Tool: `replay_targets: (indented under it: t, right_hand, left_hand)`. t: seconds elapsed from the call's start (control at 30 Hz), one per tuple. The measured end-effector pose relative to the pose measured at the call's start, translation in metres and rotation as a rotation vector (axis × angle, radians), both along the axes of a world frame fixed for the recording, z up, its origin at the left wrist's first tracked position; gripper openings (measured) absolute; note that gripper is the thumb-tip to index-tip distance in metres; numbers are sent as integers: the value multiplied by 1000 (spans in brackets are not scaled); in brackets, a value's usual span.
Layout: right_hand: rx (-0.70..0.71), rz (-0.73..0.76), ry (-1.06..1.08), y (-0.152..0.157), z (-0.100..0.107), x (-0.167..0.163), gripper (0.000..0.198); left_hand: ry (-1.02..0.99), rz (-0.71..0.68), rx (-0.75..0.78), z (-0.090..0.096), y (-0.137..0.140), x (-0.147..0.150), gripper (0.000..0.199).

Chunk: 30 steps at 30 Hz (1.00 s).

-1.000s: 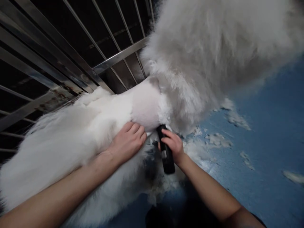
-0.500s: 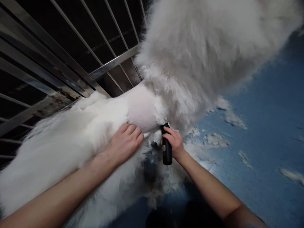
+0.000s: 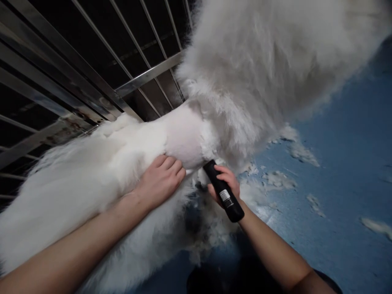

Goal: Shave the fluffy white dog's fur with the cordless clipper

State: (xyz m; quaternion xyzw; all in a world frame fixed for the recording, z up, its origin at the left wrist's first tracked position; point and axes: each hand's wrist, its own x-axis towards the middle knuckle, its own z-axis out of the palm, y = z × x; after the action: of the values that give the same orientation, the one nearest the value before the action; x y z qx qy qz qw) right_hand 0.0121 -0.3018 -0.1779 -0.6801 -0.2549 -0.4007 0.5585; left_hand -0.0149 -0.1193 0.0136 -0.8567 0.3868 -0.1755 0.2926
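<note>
A large white long-haired dog [image 3: 92,175] stretches from the lower left to the top right. Its coat is clipped to pinkish skin in a band [image 3: 185,134] round the middle. My left hand [image 3: 162,173] lies against its side below that band, fingers curled into the coat; their tips are hidden. In my right hand [image 3: 228,181] is a black hair clipper [image 3: 225,194] with a white label. The clipper's head end points up and left at the lower edge of the clipped band, by the long fur; its blade is not visible.
Metal bars of a cage [image 3: 147,77] stand close behind the dog at the upper left. Tufts of cut white fur [image 3: 278,179] lie scattered on the blue floor [image 3: 346,163] to the right. Dark shoes [image 3: 203,279] show at the bottom.
The clipper has tilted from nearly upright to slanting, its rear end swinging right and down as my right wrist turned. My left hand stays at the same spot on the dog.
</note>
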Motion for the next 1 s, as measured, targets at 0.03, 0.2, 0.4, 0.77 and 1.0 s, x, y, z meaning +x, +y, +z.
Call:
replay_targets:
  t: [0.03, 0.2, 0.4, 0.77, 1.0]
  right_hand:
    - [-17, 42, -10, 1, -2, 1, 34]
    - [-90, 68, 78, -2, -21, 13, 27]
    - [-16, 116, 123, -1, -22, 5, 36]
    - [227, 200, 293, 11, -15, -16, 34]
    - [317, 224, 441, 33, -26, -25, 27]
  left_hand:
    - [-8, -6, 0, 0, 0, 0, 22]
    - [-21, -3, -21, 2, -1, 3, 21]
    - [-64, -14, -32, 5, -1, 3, 20]
    - [-90, 7, -69, 16, -3, 12, 19]
    - [28, 87, -178, 32, 6, 26, 18]
